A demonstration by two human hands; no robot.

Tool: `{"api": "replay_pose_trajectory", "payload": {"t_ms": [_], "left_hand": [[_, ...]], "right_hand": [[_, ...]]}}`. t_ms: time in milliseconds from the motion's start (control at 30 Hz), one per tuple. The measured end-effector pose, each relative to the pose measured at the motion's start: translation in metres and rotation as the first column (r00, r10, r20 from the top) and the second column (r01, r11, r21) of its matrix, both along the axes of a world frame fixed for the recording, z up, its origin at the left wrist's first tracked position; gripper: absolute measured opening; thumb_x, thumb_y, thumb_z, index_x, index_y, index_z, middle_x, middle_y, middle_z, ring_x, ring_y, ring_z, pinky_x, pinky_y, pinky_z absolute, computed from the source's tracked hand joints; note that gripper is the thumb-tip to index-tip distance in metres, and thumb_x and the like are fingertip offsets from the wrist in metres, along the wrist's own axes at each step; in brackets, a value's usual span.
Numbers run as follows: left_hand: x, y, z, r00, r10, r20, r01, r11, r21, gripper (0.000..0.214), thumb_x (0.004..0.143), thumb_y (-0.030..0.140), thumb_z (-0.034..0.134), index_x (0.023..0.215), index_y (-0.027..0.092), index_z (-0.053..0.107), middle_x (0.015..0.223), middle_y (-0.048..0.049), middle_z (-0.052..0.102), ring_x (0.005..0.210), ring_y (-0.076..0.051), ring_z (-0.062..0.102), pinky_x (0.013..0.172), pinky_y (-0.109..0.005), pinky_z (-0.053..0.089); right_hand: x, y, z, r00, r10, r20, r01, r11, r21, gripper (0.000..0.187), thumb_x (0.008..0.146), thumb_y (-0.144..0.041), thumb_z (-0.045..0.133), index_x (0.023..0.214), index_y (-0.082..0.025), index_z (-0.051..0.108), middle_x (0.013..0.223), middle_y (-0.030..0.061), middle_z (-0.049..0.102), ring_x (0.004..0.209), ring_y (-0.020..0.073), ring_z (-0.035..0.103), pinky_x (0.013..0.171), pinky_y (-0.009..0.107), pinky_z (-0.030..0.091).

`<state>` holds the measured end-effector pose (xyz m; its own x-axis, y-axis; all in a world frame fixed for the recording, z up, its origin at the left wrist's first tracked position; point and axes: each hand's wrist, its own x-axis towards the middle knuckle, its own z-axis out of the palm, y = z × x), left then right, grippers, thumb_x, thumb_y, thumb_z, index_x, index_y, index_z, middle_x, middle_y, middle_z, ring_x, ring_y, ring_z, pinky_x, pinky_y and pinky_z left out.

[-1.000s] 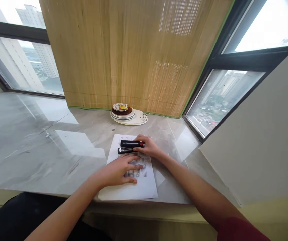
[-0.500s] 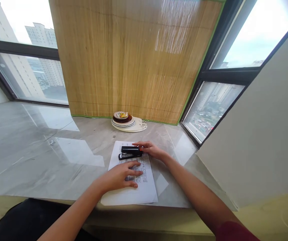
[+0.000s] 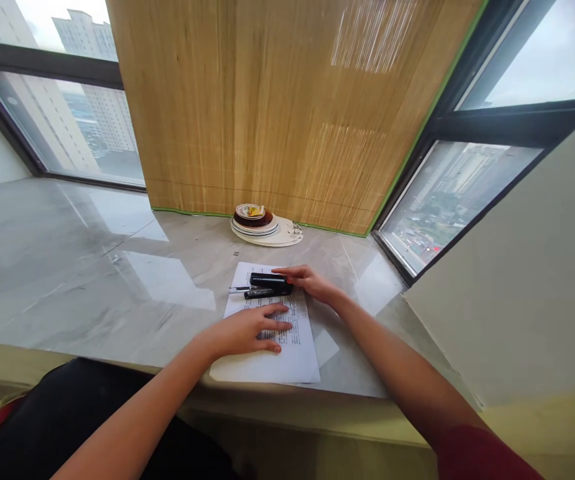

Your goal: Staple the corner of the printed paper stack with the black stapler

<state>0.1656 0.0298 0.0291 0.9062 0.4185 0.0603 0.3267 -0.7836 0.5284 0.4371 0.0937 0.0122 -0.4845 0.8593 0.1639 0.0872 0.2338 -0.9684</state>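
Observation:
A black stapler (image 3: pixel 270 281) lies across a printed sheet of paper (image 3: pixel 266 369), its nose to the left. From the left end of the stapler juts a slim silver tray (image 3: pixel 238 290), between its upper and lower parts. My right hand (image 3: pixel 312 281) grips the rear end of the stapler, the index finger stretched along its top. Flat on the paper just below the stapler, my left hand (image 3: pixel 250 331) rests with its fingers spread and holds nothing.
Stacked plates (image 3: pixel 255 225) and a pale oval board (image 3: pixel 287 233) stand at the back of the marble sill (image 3: pixel 92 280), before a bamboo blind (image 3: pixel 267 113). A wall (image 3: pixel 517 267) bounds the right side. The front edge runs just below the paper.
The silver tray has slid out leftward from the stapler. Both hands keep their places on the stapler and paper, while the whole view has shifted slightly.

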Motion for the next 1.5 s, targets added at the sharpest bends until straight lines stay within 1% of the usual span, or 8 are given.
{"api": "replay_pose_trajectory", "payload": {"t_ms": [433,533,633,800,933,1100,1267,1500], "left_hand": [[0.005,-0.001,0.001,0.838,0.236,0.493,-0.234,0.970,-0.067,0.026,0.097,0.038,0.073,0.120,0.026,0.079,0.124,-0.0081,0.076,0.118,-0.026,0.069,0.108,-0.038,0.052],[0.002,0.007,0.007,0.338,0.615,0.713,-0.556,0.741,-0.376,0.015,0.104,0.030,0.060,0.104,0.022,0.073,0.106,-0.0046,0.074,0.100,-0.018,0.069,0.096,-0.031,0.053],[-0.004,0.021,0.010,-0.096,0.832,0.547,-0.378,0.478,-0.793,0.010,0.102,0.020,0.057,0.099,0.019,0.067,0.109,-0.0047,0.070,0.097,-0.015,0.069,0.089,-0.027,0.055],[-0.007,0.033,0.014,0.073,0.997,0.014,0.197,-0.001,-0.980,0.033,0.111,0.024,0.039,0.095,0.011,0.064,0.092,-0.0143,0.071,0.084,-0.019,0.074,0.077,-0.030,0.063],[-0.004,0.031,0.016,0.091,0.996,-0.008,0.258,-0.031,-0.966,0.034,0.111,0.020,0.038,0.105,0.006,0.068,0.091,-0.0166,0.074,0.080,-0.019,0.075,0.072,-0.027,0.066],[-0.006,0.034,0.014,-0.034,0.999,0.010,0.264,0.019,-0.964,0.031,0.104,0.003,0.038,0.104,0.005,0.069,0.085,-0.0142,0.073,0.076,-0.017,0.075,0.072,-0.023,0.067],[-0.013,0.037,0.021,-0.186,0.979,0.087,0.314,0.143,-0.939,0.025,0.102,0.004,0.043,0.098,0.006,0.068,0.083,-0.0113,0.071,0.075,-0.015,0.074,0.073,-0.023,0.067],[-0.011,0.030,0.026,-0.164,0.964,0.211,0.233,0.246,-0.941,0.027,0.096,-0.004,0.041,0.101,0.005,0.066,0.093,-0.0147,0.076,0.087,-0.015,0.078,0.088,-0.025,0.066]], "right_hand": [[-0.031,-0.025,0.003,0.915,-0.347,0.206,0.207,0.842,0.498,0.032,0.082,-0.026,0.082,0.113,-0.019,0.080,0.100,0.0052,0.083,0.084,0.0218,0.075,0.082,0.035,0.060],[-0.032,-0.029,0.007,0.882,-0.471,0.038,0.300,0.621,0.724,0.028,0.090,-0.019,0.075,0.118,-0.022,0.078,0.107,0.0075,0.082,0.095,0.0233,0.076,0.085,0.037,0.063],[-0.031,-0.034,0.012,0.879,-0.476,-0.009,0.188,0.331,0.925,0.042,0.096,-0.007,0.061,0.133,-0.025,0.072,0.121,0.0089,0.080,0.116,0.0253,0.072,0.097,0.043,0.063],[-0.030,-0.045,0.018,0.855,-0.465,0.229,-0.195,0.121,0.973,0.043,0.102,-0.007,0.058,0.142,-0.022,0.065,0.130,0.0078,0.078,0.123,0.0231,0.070,0.108,0.042,0.060],[-0.031,-0.051,0.020,0.821,-0.469,0.326,-0.340,0.059,0.939,0.036,0.104,-0.011,0.059,0.138,-0.019,0.066,0.132,0.0084,0.076,0.126,0.0208,0.069,0.113,0.040,0.057],[-0.037,-0.047,0.017,0.876,-0.468,0.113,-0.035,0.174,0.984,0.046,0.099,-0.004,0.059,0.136,-0.028,0.070,0.125,0.0051,0.079,0.120,0.0222,0.071,0.105,0.042,0.061],[-0.044,-0.042,0.014,0.760,-0.642,-0.100,0.503,0.484,0.716,0.030,0.085,-0.014,0.076,0.113,-0.026,0.082,0.103,0.0046,0.083,0.094,0.0236,0.076,0.087,0.038,0.063],[-0.041,-0.033,0.003,0.816,-0.543,0.198,0.470,0.823,0.319,0.031,0.070,-0.022,0.088,0.101,-0.020,0.085,0.089,0.0020,0.082,0.083,0.0254,0.076,0.079,0.036,0.059]]}}
